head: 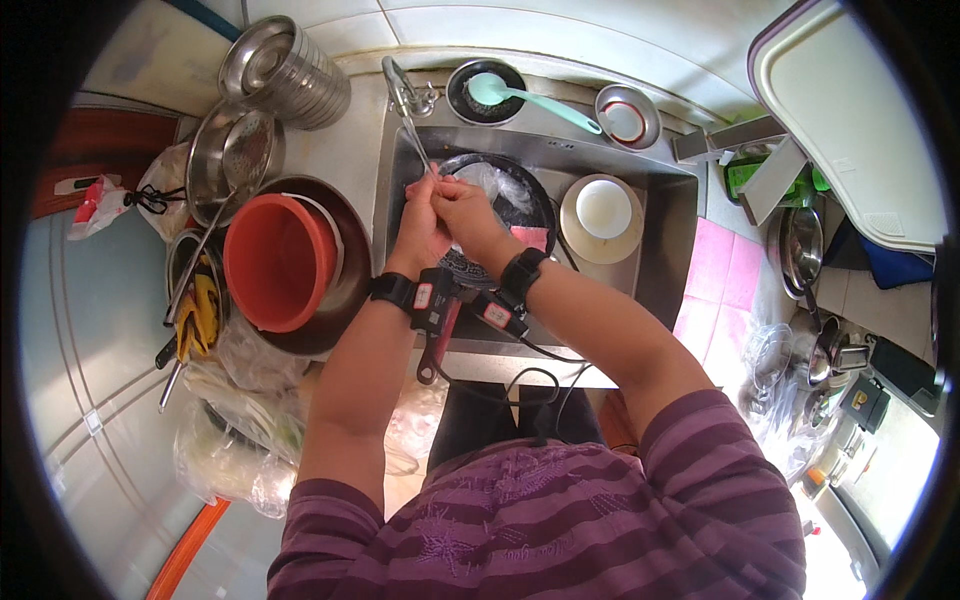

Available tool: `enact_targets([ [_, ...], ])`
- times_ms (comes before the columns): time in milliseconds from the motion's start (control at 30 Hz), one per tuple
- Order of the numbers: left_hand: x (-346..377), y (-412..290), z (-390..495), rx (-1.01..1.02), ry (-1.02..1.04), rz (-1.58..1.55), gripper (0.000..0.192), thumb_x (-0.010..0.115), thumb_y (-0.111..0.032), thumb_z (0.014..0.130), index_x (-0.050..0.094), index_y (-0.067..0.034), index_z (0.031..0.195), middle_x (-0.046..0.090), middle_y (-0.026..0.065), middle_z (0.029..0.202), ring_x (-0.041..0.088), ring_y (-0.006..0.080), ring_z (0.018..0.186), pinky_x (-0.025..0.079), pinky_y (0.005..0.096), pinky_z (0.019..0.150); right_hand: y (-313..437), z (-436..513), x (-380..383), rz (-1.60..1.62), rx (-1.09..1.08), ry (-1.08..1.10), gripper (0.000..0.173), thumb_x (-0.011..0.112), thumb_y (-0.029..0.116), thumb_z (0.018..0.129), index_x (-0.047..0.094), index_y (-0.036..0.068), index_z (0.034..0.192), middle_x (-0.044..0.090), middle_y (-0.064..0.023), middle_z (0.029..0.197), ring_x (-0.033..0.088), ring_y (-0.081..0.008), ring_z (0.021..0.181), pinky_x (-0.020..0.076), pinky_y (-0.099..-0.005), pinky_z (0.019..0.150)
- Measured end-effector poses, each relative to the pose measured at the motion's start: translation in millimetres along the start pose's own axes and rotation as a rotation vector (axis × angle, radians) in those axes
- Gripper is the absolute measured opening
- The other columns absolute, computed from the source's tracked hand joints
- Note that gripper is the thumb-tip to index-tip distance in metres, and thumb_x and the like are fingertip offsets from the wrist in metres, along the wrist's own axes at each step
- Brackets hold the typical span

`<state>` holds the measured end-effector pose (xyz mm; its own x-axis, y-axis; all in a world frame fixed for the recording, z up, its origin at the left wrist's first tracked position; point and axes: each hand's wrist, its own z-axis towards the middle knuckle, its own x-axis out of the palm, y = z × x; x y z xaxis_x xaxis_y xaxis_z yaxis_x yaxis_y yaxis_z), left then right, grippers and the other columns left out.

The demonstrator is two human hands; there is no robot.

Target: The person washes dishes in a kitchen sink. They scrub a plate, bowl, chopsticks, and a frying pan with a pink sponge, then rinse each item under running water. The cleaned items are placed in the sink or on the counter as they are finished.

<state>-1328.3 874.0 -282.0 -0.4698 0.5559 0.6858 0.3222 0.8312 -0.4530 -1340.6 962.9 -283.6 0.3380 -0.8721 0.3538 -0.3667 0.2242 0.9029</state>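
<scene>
My left hand (421,229) and my right hand (471,216) meet over the left part of a stainless steel sink (671,225). A thin stream of water from the faucet (401,90) runs onto their fingertips. The fingers are pressed together, and whether they pinch something small is hidden. Below them lies a black frying pan (546,199) with a dark red handle (442,337) pointing towards me. A clear plastic bag (510,187) and a piece of pink cloth (531,238) show in or over the pan. To its right, a white bowl (604,208) sits in a cream dish (630,240).
A red bucket (277,262) stands in a large brown basin (356,262) left of the sink. Behind are stacked steel bowls (315,82), a small black pan (457,94) with a mint-green ladle (551,111), and a steel bowl (652,120). Cables (525,397) hang from my wrist straps.
</scene>
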Motion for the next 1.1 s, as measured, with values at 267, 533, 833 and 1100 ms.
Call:
enact_targets([
  [267,-7.3,11.0,25.0,-0.146,-0.102,0.2,0.021,0.052,-0.024,0.093,0.056,-0.004,0.088,0.064,0.012,0.09,0.062,0.0239,0.086,0.05,0.0359,0.08,16.2,-4.6,-83.4,-0.625,-0.293,0.365,0.02,0.058,0.007,0.082,0.063,0.004,0.1,0.065,-0.0142,0.094,0.062,-0.0265,0.087,0.0477,-0.0335,0.079],
  [533,-9.3,5.4,26.8,-0.194,0.066,-0.05,0.022,0.047,-0.021,0.097,0.045,-0.009,0.078,0.042,-0.0009,0.066,0.043,0.0113,0.061,0.04,0.0241,0.059,13.0,-99.6,-271.5,-1.327,0.311,0.584,0.016,0.057,0.022,0.083,0.066,0.01,0.089,0.066,-0.0115,0.085,0.062,-0.0314,0.081,0.0474,-0.0388,0.071],
  [833,-10.5,9.6,8.5,-0.199,-0.058,0.05,0.025,0.045,-0.029,0.098,0.047,-0.009,0.083,0.041,-0.0007,0.07,0.041,0.0116,0.063,0.038,0.0239,0.059,-74.0,-148.1,-264.3,-1.587,0.352,0.494,0.023,0.059,0.02,0.077,0.066,0.007,0.094,0.066,-0.0173,0.088,0.063,-0.0348,0.087,0.0505,-0.0441,0.076],
  [1100,-24.5,13.7,7.2,-0.204,-0.022,0.012,0.023,0.046,-0.025,0.097,0.049,-0.009,0.081,0.045,0.0005,0.07,0.043,0.0118,0.063,0.038,0.0234,0.06,-115.3,-115.3,-242.5,-1.743,0.403,0.599,0.015,0.06,0.014,0.077,0.069,0.004,0.084,0.067,-0.0162,0.087,0.065,-0.0339,0.084,0.0528,-0.0424,0.073],
])
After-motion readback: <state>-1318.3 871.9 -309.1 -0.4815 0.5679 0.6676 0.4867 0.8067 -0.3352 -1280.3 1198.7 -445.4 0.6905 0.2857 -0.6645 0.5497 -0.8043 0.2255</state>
